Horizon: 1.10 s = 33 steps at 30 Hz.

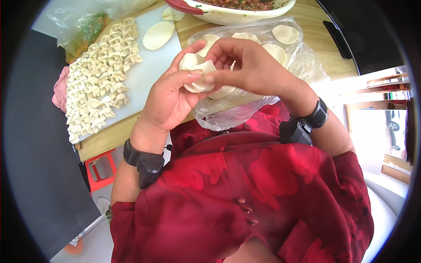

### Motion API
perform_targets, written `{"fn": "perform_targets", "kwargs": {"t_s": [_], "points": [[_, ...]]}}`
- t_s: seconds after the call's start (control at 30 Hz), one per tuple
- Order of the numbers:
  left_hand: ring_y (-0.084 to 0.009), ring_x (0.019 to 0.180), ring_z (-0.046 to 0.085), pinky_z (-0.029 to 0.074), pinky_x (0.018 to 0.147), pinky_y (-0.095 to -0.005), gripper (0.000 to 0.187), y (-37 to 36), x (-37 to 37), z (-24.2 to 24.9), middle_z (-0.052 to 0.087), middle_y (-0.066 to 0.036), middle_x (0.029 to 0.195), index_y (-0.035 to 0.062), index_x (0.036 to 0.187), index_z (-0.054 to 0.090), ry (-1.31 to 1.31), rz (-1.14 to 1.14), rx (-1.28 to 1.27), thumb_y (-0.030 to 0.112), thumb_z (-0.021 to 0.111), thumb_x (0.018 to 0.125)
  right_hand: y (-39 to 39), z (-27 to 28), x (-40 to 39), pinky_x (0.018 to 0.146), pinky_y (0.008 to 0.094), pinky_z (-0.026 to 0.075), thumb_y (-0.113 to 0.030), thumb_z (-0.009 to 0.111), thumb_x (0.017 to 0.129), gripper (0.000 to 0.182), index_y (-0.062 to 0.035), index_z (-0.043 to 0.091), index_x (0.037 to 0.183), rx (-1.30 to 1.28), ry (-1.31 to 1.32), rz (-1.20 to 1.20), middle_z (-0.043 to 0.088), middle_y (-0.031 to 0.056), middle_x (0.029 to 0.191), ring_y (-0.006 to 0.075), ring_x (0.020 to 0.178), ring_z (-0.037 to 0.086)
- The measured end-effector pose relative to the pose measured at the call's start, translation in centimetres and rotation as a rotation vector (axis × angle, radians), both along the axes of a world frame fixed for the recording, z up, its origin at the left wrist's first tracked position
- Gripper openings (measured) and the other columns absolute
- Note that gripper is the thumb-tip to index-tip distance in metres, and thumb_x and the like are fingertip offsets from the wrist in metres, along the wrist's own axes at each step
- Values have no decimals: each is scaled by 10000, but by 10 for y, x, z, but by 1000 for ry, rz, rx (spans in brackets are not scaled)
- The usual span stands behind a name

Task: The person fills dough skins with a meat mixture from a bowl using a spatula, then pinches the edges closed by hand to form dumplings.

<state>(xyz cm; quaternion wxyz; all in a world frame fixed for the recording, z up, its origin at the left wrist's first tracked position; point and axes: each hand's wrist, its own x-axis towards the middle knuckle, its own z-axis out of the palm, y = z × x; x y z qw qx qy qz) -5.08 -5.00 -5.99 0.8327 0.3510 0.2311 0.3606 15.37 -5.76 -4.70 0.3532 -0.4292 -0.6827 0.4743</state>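
Both hands meet over the table's near edge on one pale dumpling (198, 72). My left hand (169, 98) cups it from below, thumb lying across the dough. My right hand (250, 65) pinches its upper edge with thumb and fingertips. The filling is hidden inside the folded wrapper. Just beyond the hands, round dough wrappers (285, 34) lie on a clear plastic bag (302, 61).
Several folded dumplings (98, 83) fill rows on a white board (151, 70) at left, with two flat wrappers (158, 35) at its far end. A white bowl of minced filling (237, 8) stands at the back. A dark tablet (337, 41) lies right; a red stool (101, 171) stands below.
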Motion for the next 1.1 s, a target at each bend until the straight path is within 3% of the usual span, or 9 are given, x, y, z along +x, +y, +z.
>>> {"fn": "perform_targets", "kwargs": {"t_s": [0.1,0.2,0.27,0.37,0.53,0.57,0.87,0.93,1.1], "points": [[-325,1319,471,433,1091,-493,633,0,3,0,400,-206,1454,-9,1501,227,-14,-34,-32,42,419,900,-2,4,-2,610,200,427,-178,768,838,205,-41,643,926,-35,-118,-19,620,-31,812,43,726,566],[-342,1223,549,478,1047,-463,600,-2,3,0,489,-196,1350,-16,1473,259,-93,-28,-55,28,457,908,6,-10,4,607,200,440,-167,759,858,179,-46,633,893,-71,30,-62,613,-27,797,33,711,563],[-445,1279,488,466,1057,-490,639,0,-3,4,418,-224,1438,-31,1495,223,-15,-153,-20,59,434,898,11,-11,11,605,196,451,-191,758,870,187,-57,627,874,-114,63,-160,615,-15,785,40,680,567],[-494,1240,506,496,1026,-477,649,-1,-6,3,434,-241,1420,-38,1493,222,3,-161,-54,69,445,893,13,-14,24,598,197,452,-211,761,866,208,-56,626,896,-244,275,-217,633,-5,816,55,664,571],[-442,1201,557,539,974,-456,639,-5,1,6,475,-233,1366,-42,1486,224,66,-190,-65,36,460,897,1,-18,20,654,207,464,-187,761,854,362,-34,591,1134,-368,314,-100,662,23,898,74,759,597],[-404,1182,584,557,953,-442,622,-6,2,6,506,-219,1326,-48,1478,224,82,-202,-84,3,466,907,1,-22,22,646,213,468,-178,764,846,329,-36,610,1101,-366,290,-80,668,17,894,74,768,606],[-393,1166,591,560,947,-444,658,-1,4,4,517,-226,1317,-9,1497,233,81,-218,-103,3,509,900,-4,-6,81,612,190,474,-212,723,894,178,-77,646,981,-226,234,-359,657,-18,843,41,720,595],[-397,1165,588,552,960,-444,621,1,7,3,517,-238,1316,-4,1497,239,39,-334,-85,52,490,931,-2,-5,98,601,187,470,-217,716,901,171,-84,645,981,-206,222,-400,647,-27,836,40,709,592],[-458,1243,511,497,1021,-480,621,4,12,-6,486,-256,1361,24,1529,187,-2,-270,-168,206,440,992,-12,14,134,562,168,443,-232,696,921,157,-99,649,989,-186,185,-449,622,-51,820,22,673,571]]}}
